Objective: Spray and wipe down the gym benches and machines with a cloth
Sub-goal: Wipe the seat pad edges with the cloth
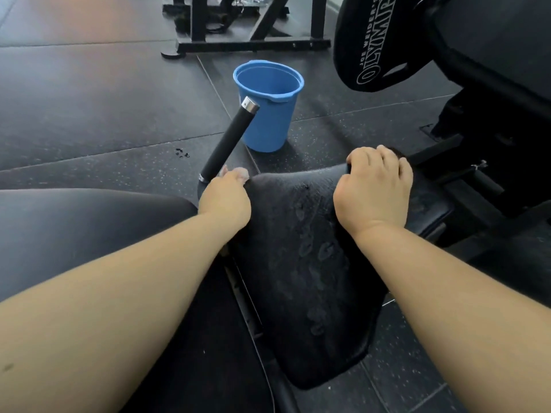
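Mid-wipe, I judge — left grip (225,201) and right grip (375,189) clamp the wet seat pad (313,263) at its far edge; next, drag back evenly.

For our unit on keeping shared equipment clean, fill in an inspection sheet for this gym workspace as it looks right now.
Surface: black seat pad, with blotchy, wet-looking marks.
Job's things: blue bucket, upright on the floor beyond the pad.
Clutter: dark crumbs on the floor.
Hands: left hand grips the pad's far left corner; right hand grips its far right edge.
Cables: nothing seen.
Surroundings: black handle, weight plate, rack frame.
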Action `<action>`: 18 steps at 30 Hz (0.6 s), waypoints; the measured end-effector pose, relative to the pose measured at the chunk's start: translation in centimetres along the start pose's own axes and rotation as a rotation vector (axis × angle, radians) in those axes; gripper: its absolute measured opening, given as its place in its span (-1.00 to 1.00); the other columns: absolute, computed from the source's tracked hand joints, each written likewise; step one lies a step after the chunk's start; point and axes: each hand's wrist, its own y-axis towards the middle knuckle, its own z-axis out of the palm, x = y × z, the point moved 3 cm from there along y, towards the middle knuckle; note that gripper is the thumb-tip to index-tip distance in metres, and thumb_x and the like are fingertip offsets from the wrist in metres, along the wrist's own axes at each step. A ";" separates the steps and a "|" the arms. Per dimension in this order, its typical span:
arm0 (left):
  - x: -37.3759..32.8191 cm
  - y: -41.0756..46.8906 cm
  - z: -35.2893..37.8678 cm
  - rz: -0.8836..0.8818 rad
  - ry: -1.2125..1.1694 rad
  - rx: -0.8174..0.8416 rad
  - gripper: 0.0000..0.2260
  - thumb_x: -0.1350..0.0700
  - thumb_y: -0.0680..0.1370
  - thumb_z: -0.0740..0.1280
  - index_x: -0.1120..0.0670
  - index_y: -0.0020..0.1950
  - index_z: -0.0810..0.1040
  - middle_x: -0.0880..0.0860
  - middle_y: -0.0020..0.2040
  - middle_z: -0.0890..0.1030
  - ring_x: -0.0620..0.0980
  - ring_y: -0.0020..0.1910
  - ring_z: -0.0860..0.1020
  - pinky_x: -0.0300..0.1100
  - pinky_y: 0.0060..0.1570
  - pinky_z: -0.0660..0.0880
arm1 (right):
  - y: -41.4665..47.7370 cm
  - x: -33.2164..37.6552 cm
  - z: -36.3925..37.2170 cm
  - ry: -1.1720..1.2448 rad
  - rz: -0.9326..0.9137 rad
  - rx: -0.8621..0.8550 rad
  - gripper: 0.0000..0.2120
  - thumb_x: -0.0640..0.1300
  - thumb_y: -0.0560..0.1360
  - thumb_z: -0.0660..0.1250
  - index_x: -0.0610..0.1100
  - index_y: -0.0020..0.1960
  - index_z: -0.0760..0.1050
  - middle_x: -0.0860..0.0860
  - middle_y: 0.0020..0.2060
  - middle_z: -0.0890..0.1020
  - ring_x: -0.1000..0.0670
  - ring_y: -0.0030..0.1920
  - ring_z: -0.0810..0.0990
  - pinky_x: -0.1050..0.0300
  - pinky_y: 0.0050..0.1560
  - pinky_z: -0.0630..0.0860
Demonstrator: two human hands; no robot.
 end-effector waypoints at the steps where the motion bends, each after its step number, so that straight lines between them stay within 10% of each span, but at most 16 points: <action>1: 0.4 -0.4 -0.1 0.019 0.081 0.006 -0.70 0.34 0.60 0.11 0.09 0.28 0.39 0.24 0.30 0.47 0.24 0.23 0.47 -0.03 -0.02 0.36 | 0.0 0.1 0.1 0.001 -0.028 0.010 -0.70 -0.19 0.55 0.10 -0.10 0.22 0.46 0.00 0.26 0.52 -0.07 0.48 0.24 -0.10 0.49 -0.01; 4: -0.2 0.3 -2.1 0.074 0.102 -0.053 -0.78 0.34 0.57 0.18 0.21 0.21 0.43 0.22 0.08 0.53 0.24 0.16 0.52 0.01 0.04 0.44 | -0.2 0.4 0.2 0.011 -0.107 0.029 -0.75 -0.19 0.55 0.13 -0.11 0.16 0.49 -0.01 0.18 0.57 -0.06 0.45 0.29 -0.03 0.47 0.00; 8: -7.5 1.5 -2.0 0.602 -0.139 0.148 -0.71 0.22 0.51 0.10 -0.04 0.05 0.53 0.01 0.12 0.56 0.11 0.20 0.52 0.05 0.17 0.44 | -0.2 0.5 0.1 0.024 -0.124 -0.005 -0.75 -0.18 0.52 0.16 -0.13 0.13 0.53 -0.03 0.13 0.59 -0.08 0.41 0.35 -0.03 0.45 0.05; 12: -9.3 2.6 -1.0 0.556 0.069 0.337 -0.62 0.07 0.68 0.00 -0.05 0.40 0.49 0.02 0.53 0.31 0.00 0.51 0.23 -0.12 0.36 0.21 | -0.4 0.7 -0.2 0.049 -0.163 -0.039 -0.69 -0.07 0.42 0.14 -0.07 0.06 0.57 0.04 0.05 0.63 -0.06 0.35 0.43 -0.08 0.44 0.15; 18: -5.9 3.1 -1.6 0.432 0.020 0.326 -0.62 0.03 0.69 0.00 -0.03 0.36 0.52 0.06 0.51 0.35 0.00 0.50 0.25 -0.15 0.31 0.25 | -0.6 1.1 0.1 0.002 -0.209 -0.054 -0.71 -0.03 0.41 0.16 -0.08 0.01 0.56 0.03 0.00 0.63 -0.09 0.29 0.47 -0.12 0.40 0.22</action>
